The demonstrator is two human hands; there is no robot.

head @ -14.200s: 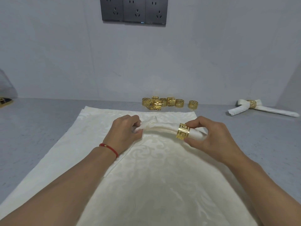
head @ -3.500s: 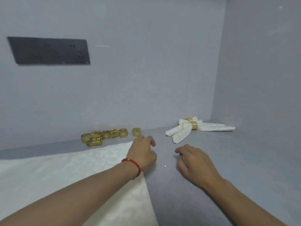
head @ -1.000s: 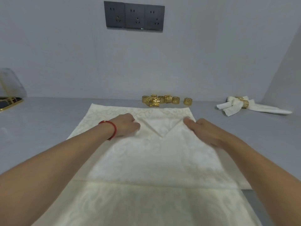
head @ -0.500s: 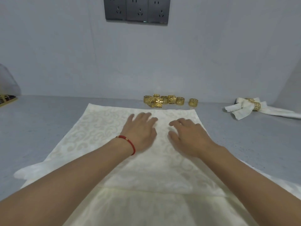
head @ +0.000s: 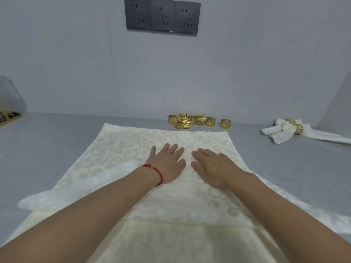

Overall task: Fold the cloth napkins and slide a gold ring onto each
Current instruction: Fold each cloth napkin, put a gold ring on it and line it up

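A cream patterned cloth napkin (head: 121,149) lies spread flat on the grey counter, on top of more cream cloth nearer to me. My left hand (head: 168,162), with a red bracelet at the wrist, rests palm down on its middle with fingers apart. My right hand (head: 212,166) lies flat beside it, a small gap between the two. Several loose gold rings (head: 191,121) sit in a cluster just beyond the napkin's far edge. Two rolled napkins with gold rings on them (head: 290,130) lie crossed at the far right.
A grey counter (head: 47,141) runs to a pale wall with a dark socket panel (head: 162,16). At the far left edge stands a gold-rimmed tray (head: 9,117) with a clear cover. A side wall closes the right end behind the finished napkins.
A second ago my hands were pinching a turned-down corner near the napkin's far edge. Now the corner lies unfolded, the napkin is flat, and both palms press on its middle.
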